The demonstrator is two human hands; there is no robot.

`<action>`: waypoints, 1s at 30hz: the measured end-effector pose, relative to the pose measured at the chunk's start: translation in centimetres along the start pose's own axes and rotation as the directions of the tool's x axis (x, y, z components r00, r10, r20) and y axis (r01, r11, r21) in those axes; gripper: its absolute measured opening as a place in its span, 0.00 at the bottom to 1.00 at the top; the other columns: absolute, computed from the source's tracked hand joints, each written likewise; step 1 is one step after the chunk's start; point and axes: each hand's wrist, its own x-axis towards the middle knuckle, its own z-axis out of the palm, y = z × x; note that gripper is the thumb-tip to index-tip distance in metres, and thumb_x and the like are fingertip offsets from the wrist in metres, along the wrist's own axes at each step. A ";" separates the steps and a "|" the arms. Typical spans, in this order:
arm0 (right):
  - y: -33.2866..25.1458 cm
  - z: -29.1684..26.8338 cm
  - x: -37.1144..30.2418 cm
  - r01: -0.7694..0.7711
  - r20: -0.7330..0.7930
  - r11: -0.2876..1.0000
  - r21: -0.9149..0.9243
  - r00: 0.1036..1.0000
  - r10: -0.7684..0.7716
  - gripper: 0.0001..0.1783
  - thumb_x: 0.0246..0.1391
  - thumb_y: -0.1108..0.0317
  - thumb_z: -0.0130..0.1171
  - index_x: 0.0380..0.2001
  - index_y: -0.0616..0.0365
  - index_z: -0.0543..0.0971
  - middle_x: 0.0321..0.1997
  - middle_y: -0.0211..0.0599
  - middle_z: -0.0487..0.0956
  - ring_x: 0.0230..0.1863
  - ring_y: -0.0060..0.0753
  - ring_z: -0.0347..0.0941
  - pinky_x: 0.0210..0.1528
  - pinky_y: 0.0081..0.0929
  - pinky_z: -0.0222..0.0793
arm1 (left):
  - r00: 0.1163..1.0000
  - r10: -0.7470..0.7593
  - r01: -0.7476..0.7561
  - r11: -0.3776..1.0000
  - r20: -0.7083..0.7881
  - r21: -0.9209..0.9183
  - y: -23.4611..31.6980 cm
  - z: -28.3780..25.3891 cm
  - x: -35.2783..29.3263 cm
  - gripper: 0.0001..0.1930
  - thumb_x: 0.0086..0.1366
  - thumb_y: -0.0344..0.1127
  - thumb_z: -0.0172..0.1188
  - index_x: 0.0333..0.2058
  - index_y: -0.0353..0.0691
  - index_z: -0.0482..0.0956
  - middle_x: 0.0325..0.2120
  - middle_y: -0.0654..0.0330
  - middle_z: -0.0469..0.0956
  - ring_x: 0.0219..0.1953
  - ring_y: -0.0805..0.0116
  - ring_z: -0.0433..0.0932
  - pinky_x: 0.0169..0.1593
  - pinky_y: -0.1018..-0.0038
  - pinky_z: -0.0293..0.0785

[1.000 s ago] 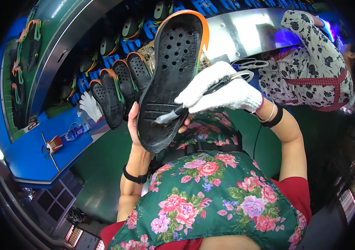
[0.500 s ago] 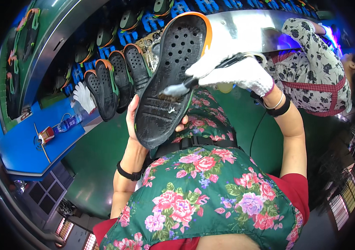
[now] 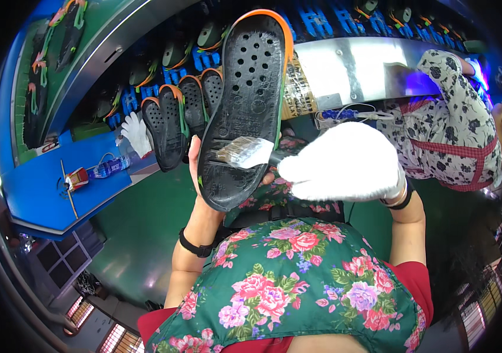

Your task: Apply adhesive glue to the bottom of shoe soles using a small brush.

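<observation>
My bare left hand (image 3: 194, 166) grips a black shoe sole (image 3: 242, 115) from beneath, near its lower end. The sole stands tilted toward me; its upper part is dotted with holes, and an orange and green edge runs around the top and side. In my white-gloved right hand (image 3: 345, 165) is a flat brush (image 3: 244, 152). Its pale and brown bristles lie against the sole's ridged lower part. The glove covers most of the brush handle. Behind the sole, several similar black soles (image 3: 171, 120) with orange rims stand side by side.
A blue bench (image 3: 33, 194) at the left carries a plastic bottle (image 3: 109, 167), a red carton (image 3: 76, 179) and a thin stick. A white glove (image 3: 136, 135) hangs by its edge. Beyond runs a metal-edged line (image 3: 357, 67) with shoe parts on blue holders. A co-worker (image 3: 451, 126) works at right.
My right hand and the brush have come lower and closer, and the bristles now lie flat and wide on the sole. The view has shifted slightly; my left hand keeps its grip.
</observation>
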 end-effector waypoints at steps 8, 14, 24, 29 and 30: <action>-1.2 0.6 0.7 0.392 0.090 0.817 -0.424 0.915 -0.392 0.22 0.52 0.69 0.72 0.51 0.62 0.85 0.38 0.41 0.86 0.31 0.38 0.83 0.32 0.32 0.79 | 0.954 0.243 -0.113 0.832 -0.174 0.544 -0.2 0.2 -0.1 0.56 0.63 0.74 0.52 0.76 0.39 0.49 0.73 0.34 0.53 0.71 0.27 0.57 0.71 0.30 0.55; 0.0 1.1 0.4 0.472 0.092 0.781 -0.408 0.873 -0.479 0.21 0.53 0.69 0.70 0.51 0.61 0.85 0.40 0.42 0.87 0.31 0.40 0.82 0.32 0.32 0.79 | 0.940 0.297 -0.139 0.782 -0.167 0.607 0.3 -1.1 -0.8 0.57 0.62 0.76 0.53 0.76 0.40 0.48 0.73 0.34 0.52 0.72 0.26 0.55 0.69 0.30 0.57; -1.7 0.8 1.1 0.118 -0.093 0.993 0.000 0.989 -0.118 0.08 0.48 0.77 0.74 0.34 0.57 0.89 0.40 0.43 0.89 0.43 0.38 0.88 0.45 0.32 0.83 | 0.957 0.266 -0.167 0.829 -0.115 0.533 0.2 -1.9 -1.9 0.52 0.67 0.75 0.46 0.76 0.41 0.50 0.74 0.42 0.54 0.73 0.34 0.56 0.74 0.40 0.55; -1.8 0.8 2.0 -0.165 -0.121 0.961 0.220 0.973 0.195 0.08 0.47 0.76 0.76 0.33 0.63 0.88 0.40 0.43 0.89 0.42 0.36 0.87 0.49 0.32 0.83 | 0.970 0.219 -0.070 0.666 -0.105 0.743 0.4 -2.2 -2.6 0.49 0.68 0.71 0.46 0.74 0.38 0.56 0.71 0.42 0.61 0.69 0.37 0.66 0.71 0.40 0.61; -0.8 0.7 2.0 -0.133 -0.119 0.983 0.127 0.982 0.148 0.09 0.48 0.76 0.75 0.35 0.65 0.88 0.41 0.41 0.89 0.40 0.33 0.86 0.47 0.31 0.82 | 0.972 0.210 -0.062 0.668 -0.108 0.741 -0.2 -1.8 -2.5 0.49 0.68 0.71 0.46 0.74 0.38 0.56 0.71 0.42 0.61 0.69 0.37 0.66 0.71 0.40 0.61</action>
